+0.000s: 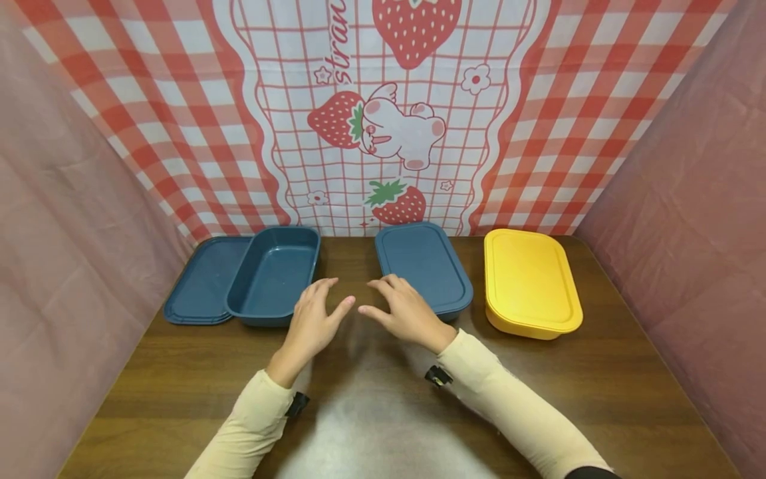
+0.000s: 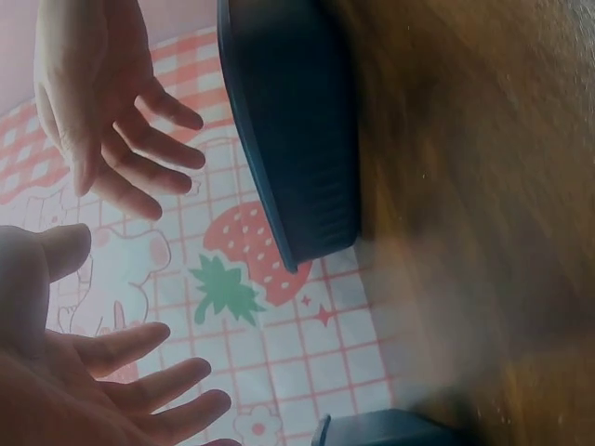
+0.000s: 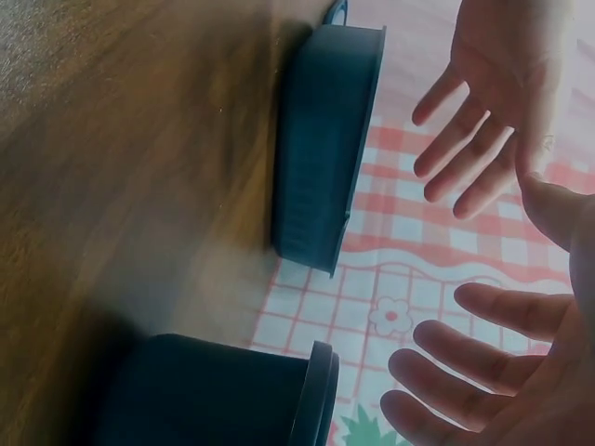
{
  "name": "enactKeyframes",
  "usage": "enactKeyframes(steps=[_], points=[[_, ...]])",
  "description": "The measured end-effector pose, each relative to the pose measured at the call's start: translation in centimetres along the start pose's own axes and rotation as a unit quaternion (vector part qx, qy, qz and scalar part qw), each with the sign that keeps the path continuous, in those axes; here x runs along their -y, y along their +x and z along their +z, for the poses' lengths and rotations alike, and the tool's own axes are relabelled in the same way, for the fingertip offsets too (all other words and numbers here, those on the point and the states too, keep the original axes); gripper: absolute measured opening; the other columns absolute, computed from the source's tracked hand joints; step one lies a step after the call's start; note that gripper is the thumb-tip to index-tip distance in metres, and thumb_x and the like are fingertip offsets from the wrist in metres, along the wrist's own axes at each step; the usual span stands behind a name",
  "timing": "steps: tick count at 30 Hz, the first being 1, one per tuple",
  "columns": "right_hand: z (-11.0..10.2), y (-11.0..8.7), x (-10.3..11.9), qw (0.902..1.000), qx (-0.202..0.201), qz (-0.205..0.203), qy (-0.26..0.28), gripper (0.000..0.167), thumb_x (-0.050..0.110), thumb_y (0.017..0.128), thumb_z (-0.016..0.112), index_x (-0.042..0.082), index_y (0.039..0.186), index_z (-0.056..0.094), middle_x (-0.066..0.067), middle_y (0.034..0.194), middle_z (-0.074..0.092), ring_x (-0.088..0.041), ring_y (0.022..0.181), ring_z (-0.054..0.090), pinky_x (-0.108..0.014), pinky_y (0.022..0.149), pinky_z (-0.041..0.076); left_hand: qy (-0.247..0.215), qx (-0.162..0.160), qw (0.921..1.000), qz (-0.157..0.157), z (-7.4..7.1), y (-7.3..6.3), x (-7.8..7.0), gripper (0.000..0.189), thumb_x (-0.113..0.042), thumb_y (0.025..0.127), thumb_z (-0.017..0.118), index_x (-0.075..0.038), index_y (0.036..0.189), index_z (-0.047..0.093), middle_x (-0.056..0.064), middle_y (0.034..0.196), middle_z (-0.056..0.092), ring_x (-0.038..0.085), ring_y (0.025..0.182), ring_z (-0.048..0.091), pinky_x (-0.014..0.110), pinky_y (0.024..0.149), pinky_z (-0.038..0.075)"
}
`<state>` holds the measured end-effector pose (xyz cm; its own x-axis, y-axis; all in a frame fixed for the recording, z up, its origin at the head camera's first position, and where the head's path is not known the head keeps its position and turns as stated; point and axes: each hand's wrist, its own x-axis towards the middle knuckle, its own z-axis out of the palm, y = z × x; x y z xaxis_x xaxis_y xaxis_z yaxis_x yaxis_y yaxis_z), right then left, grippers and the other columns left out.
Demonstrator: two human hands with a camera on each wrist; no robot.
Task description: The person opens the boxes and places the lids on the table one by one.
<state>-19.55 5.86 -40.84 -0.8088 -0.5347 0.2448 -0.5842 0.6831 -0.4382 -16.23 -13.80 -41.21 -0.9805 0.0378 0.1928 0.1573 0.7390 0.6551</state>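
Both hands hover over the table between two blue boxes, palms facing each other with fingers spread and nothing held. My left hand (image 1: 314, 319) is by the right side of an uncovered blue container (image 1: 272, 283), whose inside shows bare. That container's near corner sits beside my fingers in the head view. The right hand (image 1: 407, 311) overlaps the near left edge of a blue container with its lid on (image 1: 426, 266). In the left wrist view the fingers of the left hand (image 2: 139, 372) are apart. The right wrist view shows the right hand (image 3: 502, 362) likewise loose.
A blue lid (image 1: 206, 283) lies flat at the left, partly under the uncovered container. Farther right stands a yellow lidded container (image 1: 531, 283). The wooden table (image 1: 371, 406) meets a strawberry-print cloth (image 1: 395, 133) at its back, with pink curtains (image 1: 676, 199) on both sides.
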Motion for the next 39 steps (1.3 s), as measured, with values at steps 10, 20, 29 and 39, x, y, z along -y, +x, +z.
enactKeyframes(steps=[10, 20, 29, 39], points=[[-0.5, -0.2, -0.7, 0.9999, -0.007, 0.011, -0.003, 0.055, 0.045, 0.093, 0.062, 0.006, 0.131, 0.058, -0.014, 0.12, 0.059, -0.028, 0.107, 0.057, -0.046, 0.091, 0.05, 0.009, 0.003, 0.9999, 0.009, 1.2, 0.1, -0.3, 0.058, -0.042, 0.095, 0.059, -0.002, 0.137, 0.051, 0.022, 0.141, 0.05, 0.041, 0.134, 0.042, 0.059, 0.109, 0.033], [-0.9, -0.6, -1.2, 0.9998, -0.011, 0.017, 0.001, 0.056, 0.043, 0.092, 0.063, 0.004, 0.131, 0.057, -0.015, 0.121, 0.059, -0.029, 0.107, 0.057, -0.046, 0.09, 0.049, 0.001, 0.018, 0.9998, 0.002, 2.0, 0.2, -0.8, 0.058, -0.041, 0.095, 0.059, -0.003, 0.138, 0.05, 0.021, 0.143, 0.049, 0.041, 0.135, 0.042, 0.059, 0.11, 0.033], [-1.0, -0.9, -2.0, 0.9994, -0.019, 0.03, -0.003, 0.056, 0.044, 0.092, 0.063, 0.003, 0.131, 0.058, -0.016, 0.122, 0.059, -0.031, 0.109, 0.058, -0.047, 0.09, 0.05, -0.008, 0.029, 0.9995, 0.0, 2.9, 0.3, -1.1, 0.057, -0.041, 0.096, 0.058, -0.003, 0.138, 0.05, 0.021, 0.143, 0.049, 0.04, 0.134, 0.042, 0.059, 0.11, 0.033], [-1.2, -1.4, -2.7, 0.999, -0.025, 0.038, 0.002, 0.054, 0.043, 0.092, 0.064, 0.004, 0.129, 0.059, -0.016, 0.119, 0.06, -0.03, 0.104, 0.058, -0.046, 0.088, 0.05, -0.009, 0.037, 0.9993, -0.003, 4.1, 0.5, -1.4, 0.057, -0.042, 0.096, 0.058, -0.005, 0.138, 0.05, 0.02, 0.143, 0.049, 0.04, 0.134, 0.043, 0.058, 0.108, 0.035]])
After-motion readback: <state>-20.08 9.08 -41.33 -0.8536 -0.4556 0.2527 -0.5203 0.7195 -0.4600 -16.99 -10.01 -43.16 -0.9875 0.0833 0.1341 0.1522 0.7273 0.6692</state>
